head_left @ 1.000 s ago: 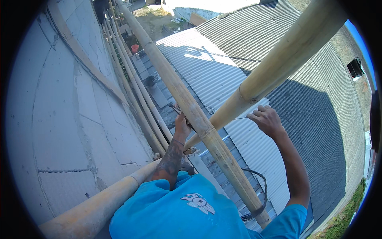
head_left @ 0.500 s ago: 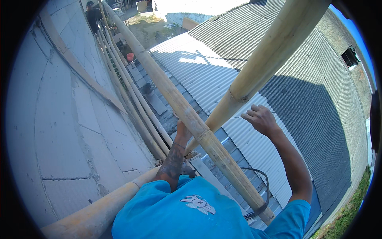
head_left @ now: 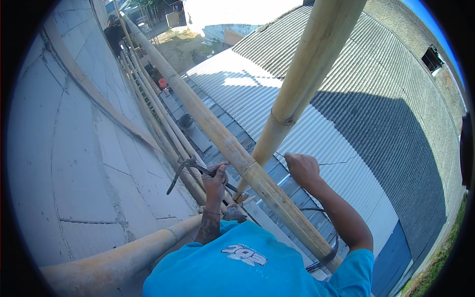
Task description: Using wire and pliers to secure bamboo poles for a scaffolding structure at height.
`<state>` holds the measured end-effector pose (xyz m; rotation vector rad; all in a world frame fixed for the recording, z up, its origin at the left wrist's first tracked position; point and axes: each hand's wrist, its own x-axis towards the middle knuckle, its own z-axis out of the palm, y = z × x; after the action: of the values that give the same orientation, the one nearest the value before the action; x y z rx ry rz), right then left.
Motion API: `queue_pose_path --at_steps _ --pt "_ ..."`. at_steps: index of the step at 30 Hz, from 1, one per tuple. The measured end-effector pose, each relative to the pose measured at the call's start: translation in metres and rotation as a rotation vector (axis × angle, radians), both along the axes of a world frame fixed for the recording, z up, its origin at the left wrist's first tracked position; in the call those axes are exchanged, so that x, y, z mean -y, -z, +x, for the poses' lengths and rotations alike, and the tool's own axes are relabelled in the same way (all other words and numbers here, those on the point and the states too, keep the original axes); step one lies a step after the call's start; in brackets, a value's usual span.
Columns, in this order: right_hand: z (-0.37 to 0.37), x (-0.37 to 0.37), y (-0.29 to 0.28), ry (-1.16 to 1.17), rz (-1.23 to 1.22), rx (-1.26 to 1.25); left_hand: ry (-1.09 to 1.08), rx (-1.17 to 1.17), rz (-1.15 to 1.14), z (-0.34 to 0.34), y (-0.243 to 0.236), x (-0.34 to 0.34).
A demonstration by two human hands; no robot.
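My left hand (head_left: 214, 184) is closed around a dark, bent, forked item (head_left: 184, 164). Its kind is unclear; one curved arm sticks out toward the wall. This hand is beside a long diagonal bamboo pole (head_left: 213, 131), on the wall side. On the pole's other side my right hand (head_left: 303, 169) is raised with its fingers pinched on a thin wire (head_left: 334, 163), which trails off to the right. Between my hands a thick upright bamboo pole (head_left: 284, 116) crosses behind the diagonal one. Dark cord (head_left: 327, 257) is looped round the diagonal pole's lower end.
A grey block wall (head_left: 99, 198) rises on my left, with several thinner bamboo poles (head_left: 158, 111) along it. A thick bamboo pole (head_left: 114, 247) lies at lower left. Below right spreads a corrugated roof (head_left: 356, 143). Farther off are buckets (head_left: 186, 121) and a person (head_left: 114, 33).
My left hand has come back from beneath the diagonal pole, and the dark forked item now shows in it. My right hand has moved lower and to the left, with the wire.
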<state>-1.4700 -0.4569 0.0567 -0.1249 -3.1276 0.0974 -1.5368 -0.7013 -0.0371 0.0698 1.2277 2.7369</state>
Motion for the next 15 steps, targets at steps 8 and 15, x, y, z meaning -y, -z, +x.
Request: queue_pose_path --at_steps 8,15 --pt "0.006 0.016 -0.007 0.045 -0.066 -0.012 0.131 -0.325 -0.531 -0.014 -0.039 0.008" --pt "0.008 0.056 -0.038 0.138 -0.463 -0.106 0.286 -0.916 -1.072 -0.03 -0.094 -0.01"
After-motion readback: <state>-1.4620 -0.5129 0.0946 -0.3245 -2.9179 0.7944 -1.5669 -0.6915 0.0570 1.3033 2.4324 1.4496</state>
